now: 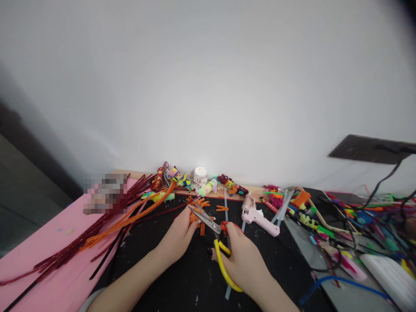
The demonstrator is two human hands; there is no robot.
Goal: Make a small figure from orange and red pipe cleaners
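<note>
My right hand (242, 255) grips yellow-and-red handled scissors (212, 232), their blades pointing up and left. My left hand (180, 234) pinches a short orange pipe cleaner piece (194, 216) right at the blade tips. Several cut orange pieces (201, 203) lie on the black mat (195, 277) just beyond the hands.
A pink glue gun (258, 215) lies right of the scissors. Long red and orange pipe cleaners (97, 232) spread over the pink sheet (39, 242) at left. Small colourful figures (208, 185) and a white roll (200, 175) line the wall. Cables and colourful scraps (354, 225) crowd the right.
</note>
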